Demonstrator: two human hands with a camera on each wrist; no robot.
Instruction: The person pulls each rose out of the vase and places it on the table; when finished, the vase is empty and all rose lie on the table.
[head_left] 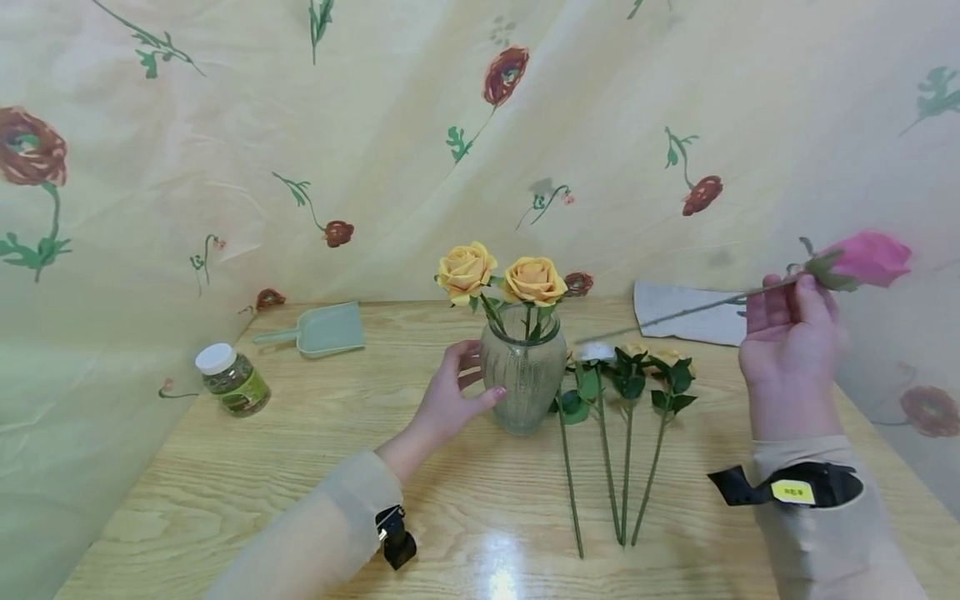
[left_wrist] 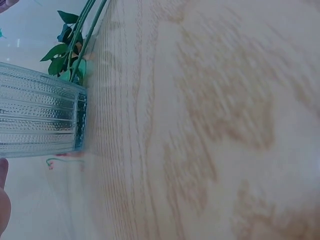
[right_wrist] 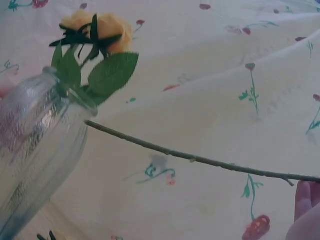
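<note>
In the head view a ribbed clear glass vase (head_left: 522,379) stands upright, holding two yellow roses (head_left: 536,281) above its rim. My left hand (head_left: 450,396) grips the vase's left side, thumb across the front and fingers behind. Raised at the right, my right hand (head_left: 791,350) pinches a pink artificial rose (head_left: 870,257) by the stem just below its bloom. The long bare stem (right_wrist: 192,159) slants down left, its tip close beside the vase's rim in the right wrist view. The left wrist view shows the vase's base (left_wrist: 80,120) on the table.
Several flowers with green stems (head_left: 606,467) lie right of the vase, blooms pointing away; one is white (head_left: 597,352). Behind them is a pale cloth (head_left: 686,315). A green dustpan (head_left: 330,331) and a white-lidded jar (head_left: 234,382) sit left on the wooden table (head_left: 300,450).
</note>
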